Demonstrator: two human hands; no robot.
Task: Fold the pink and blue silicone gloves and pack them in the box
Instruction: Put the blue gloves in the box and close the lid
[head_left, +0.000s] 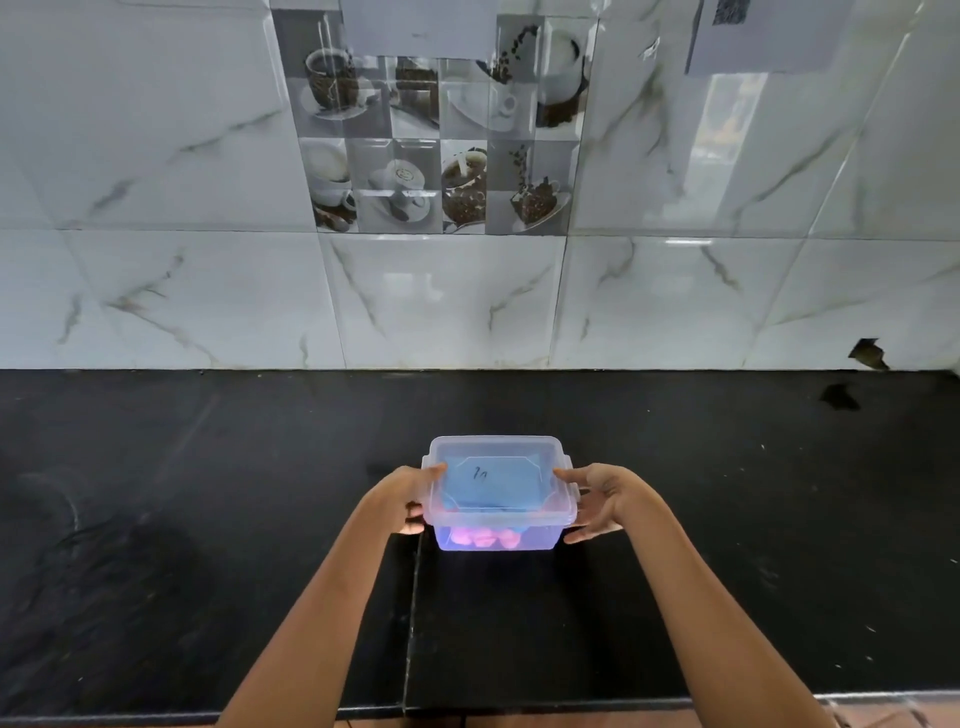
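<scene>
A small translucent plastic box (558, 525) stands on the black counter in the middle of the view, with its clear lid (441, 452) on top. Through the lid shows the blue glove (493, 480). Through the front wall shows the pink glove (483, 538), lower in the box. My left hand (413, 499) grips the box's left side, thumb on the lid's edge. My right hand (605, 501) holds the right side, fingers spread along the latch.
The black stone counter (208, 519) runs wide on both sides, with a seam just left of the box. A white marble-tiled wall (441, 301) rises behind it. The counter's front edge lies near the bottom of the view.
</scene>
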